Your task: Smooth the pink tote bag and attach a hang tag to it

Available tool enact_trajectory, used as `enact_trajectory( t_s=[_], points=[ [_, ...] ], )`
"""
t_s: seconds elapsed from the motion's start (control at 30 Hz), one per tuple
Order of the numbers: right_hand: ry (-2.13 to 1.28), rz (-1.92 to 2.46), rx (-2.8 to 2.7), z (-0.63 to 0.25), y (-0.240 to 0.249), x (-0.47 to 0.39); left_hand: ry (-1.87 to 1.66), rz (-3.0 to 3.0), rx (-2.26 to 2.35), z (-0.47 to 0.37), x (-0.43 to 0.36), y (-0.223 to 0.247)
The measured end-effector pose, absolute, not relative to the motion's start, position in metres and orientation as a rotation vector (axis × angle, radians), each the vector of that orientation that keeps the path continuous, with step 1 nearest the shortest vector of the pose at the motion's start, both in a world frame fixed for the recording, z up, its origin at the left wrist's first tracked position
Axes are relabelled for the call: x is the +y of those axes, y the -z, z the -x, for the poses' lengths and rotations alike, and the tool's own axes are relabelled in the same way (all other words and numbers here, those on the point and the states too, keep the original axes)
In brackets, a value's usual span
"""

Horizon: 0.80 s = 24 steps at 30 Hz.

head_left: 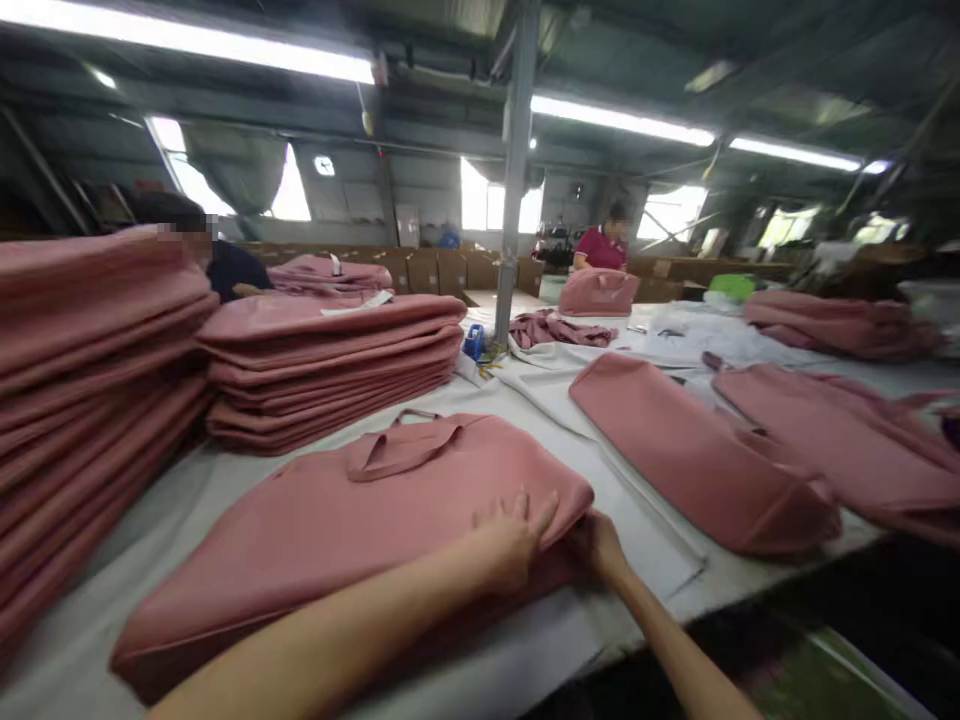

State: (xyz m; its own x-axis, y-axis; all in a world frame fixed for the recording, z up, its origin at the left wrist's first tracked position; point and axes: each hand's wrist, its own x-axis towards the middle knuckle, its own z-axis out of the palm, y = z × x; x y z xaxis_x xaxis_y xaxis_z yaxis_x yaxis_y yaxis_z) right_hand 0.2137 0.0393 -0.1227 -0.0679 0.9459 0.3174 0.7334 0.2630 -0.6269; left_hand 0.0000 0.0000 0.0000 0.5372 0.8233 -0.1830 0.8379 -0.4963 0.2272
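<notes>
Pink fabric bag [360, 530] lies flat on the bench [187, 500], handle uppermost, near the front edge. Left hand [514, 540] presses on its right end, fingers spread flat, gripping nothing. Right hand [596, 545] is tucked under that same corner; whether its grip pinches the cloth I cannot tell. Stacks [330, 365] of folded pink bags stand behind, more bags [697, 460] to the right.

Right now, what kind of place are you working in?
Most likely a sewing or bag-making workshop: tall stacks of folded pink bags, a long cloth-covered worktable, and another worker at the far end.
</notes>
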Motion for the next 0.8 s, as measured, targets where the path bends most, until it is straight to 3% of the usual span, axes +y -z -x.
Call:
enact_trajectory(
  t_s=[0.13, 0.27, 0.47, 0.57, 0.67, 0.8],
  points=[
    [-0.365, 1.486, -1.858, -0.205, 0.122, 0.033, 0.166, -2.516, 1.514, -0.004, -0.010, 0.075],
    [-0.283, 1.454, -1.887, -0.204, 0.105, 0.023, 0.075, -2.550, 1.519, 0.005, -0.010, 0.094],
    [0.575, 1.046, -2.487, -0.191, 0.035, 0.015, 0.083, -2.456, 1.358, 0.008, -0.007, 0.053],
    [0.610, 0.803, -2.746, -0.187, 0.014, 0.025, 0.090, -2.471, 1.253, 0.015, -0.005, 0.015],
    [0.519, 0.860, -2.706, -0.196, 0.011, 0.040, 0.189, -2.575, 1.208, 0.045, -0.010, -0.027],
    [0.474, 0.851, -2.666, -0.210, 0.021, 0.052, 0.406, -2.646, 1.620, 0.115, -0.037, -0.048]
  ],
)
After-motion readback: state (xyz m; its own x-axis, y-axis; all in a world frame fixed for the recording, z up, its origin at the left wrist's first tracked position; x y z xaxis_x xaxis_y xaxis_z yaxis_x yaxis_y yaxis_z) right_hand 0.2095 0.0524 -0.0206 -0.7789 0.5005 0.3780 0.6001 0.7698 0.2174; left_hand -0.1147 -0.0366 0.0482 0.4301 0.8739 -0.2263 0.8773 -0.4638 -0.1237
